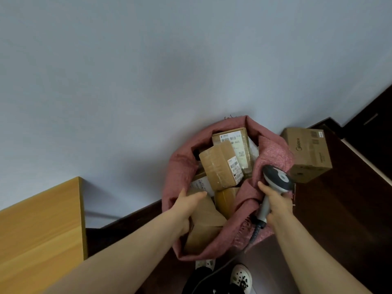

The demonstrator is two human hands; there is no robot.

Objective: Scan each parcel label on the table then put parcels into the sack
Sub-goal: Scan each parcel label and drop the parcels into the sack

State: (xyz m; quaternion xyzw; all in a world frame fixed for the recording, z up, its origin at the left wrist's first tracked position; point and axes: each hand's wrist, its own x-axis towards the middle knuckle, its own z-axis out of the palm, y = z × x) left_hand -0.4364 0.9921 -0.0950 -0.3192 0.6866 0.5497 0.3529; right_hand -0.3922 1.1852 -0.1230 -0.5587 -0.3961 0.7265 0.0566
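A pink woven sack (273, 153) stands open on the dark floor, against the wall. Inside it lie several brown cardboard parcels: one with a white barcode label (219, 166) on top, a flat labelled one (237, 141) behind it. My left hand (186, 205) reaches into the sack's mouth and grips a plain brown parcel (203, 228) at the sack's near side. My right hand (275, 204) holds a grey barcode scanner (277, 179) by its handle over the sack's right rim, and its coiled cable hangs down.
The corner of a light wooden table (42, 230) fills the lower left. A larger printed cardboard box (307, 153) sits on the floor right of the sack. My shoes (239, 276) show at the bottom edge. A pale wall fills the upper frame.
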